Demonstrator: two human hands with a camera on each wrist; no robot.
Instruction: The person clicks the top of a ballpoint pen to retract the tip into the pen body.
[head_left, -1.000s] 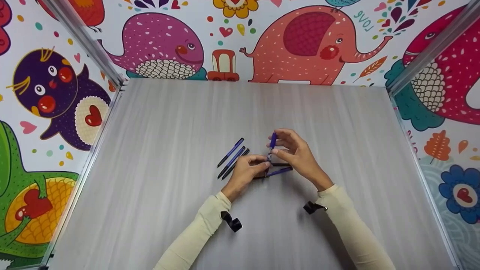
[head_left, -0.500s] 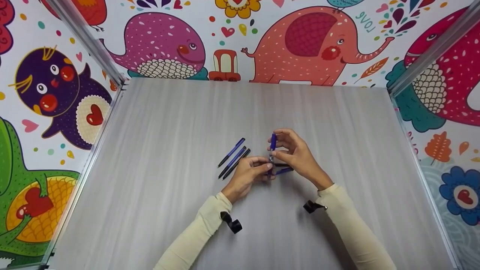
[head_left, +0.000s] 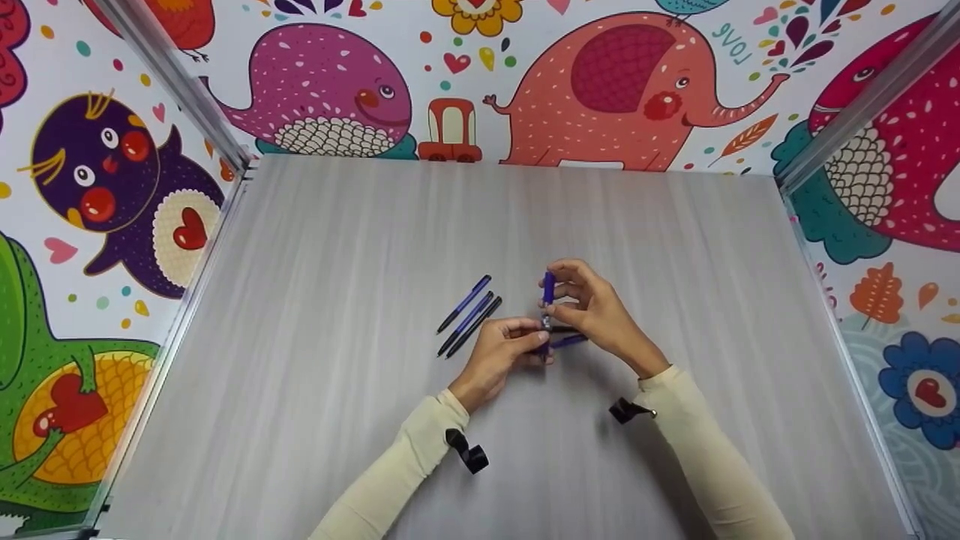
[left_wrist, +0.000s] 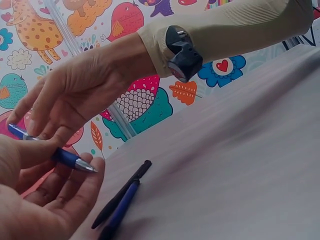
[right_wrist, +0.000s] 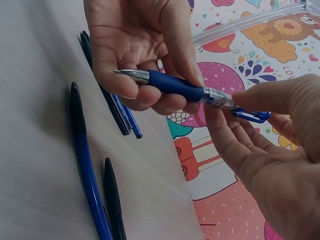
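Observation:
A blue pen with a silver tip, a clear labelled section and a blue clip end [right_wrist: 175, 85] is held between both hands above the table. My left hand [head_left: 501, 351] grips its blue lower barrel, thumb on one side and fingers beneath, in the right wrist view. With thumb and fingers, my right hand [head_left: 600, 311] pinches the blue clip end [head_left: 549, 288], which stands upright in the head view. The right palm partly hides that end in the right wrist view. A blue-and-black pen [left_wrist: 121, 210] and a black pen [left_wrist: 125, 192] lie below the hands.
Left of the hands, several pens [head_left: 463, 304] lie side by side on the grey wood-grain table [head_left: 337, 300]. Printed cartoon panels [head_left: 600, 90] and metal posts [head_left: 855, 105] border it. Black wrist cameras [head_left: 469, 451] sit on the sleeves.
Both hands have shifted slightly right and toward the person, with the pen still between them. The left fingers now cover part of the pens beneath. Pens on the left have stayed put.

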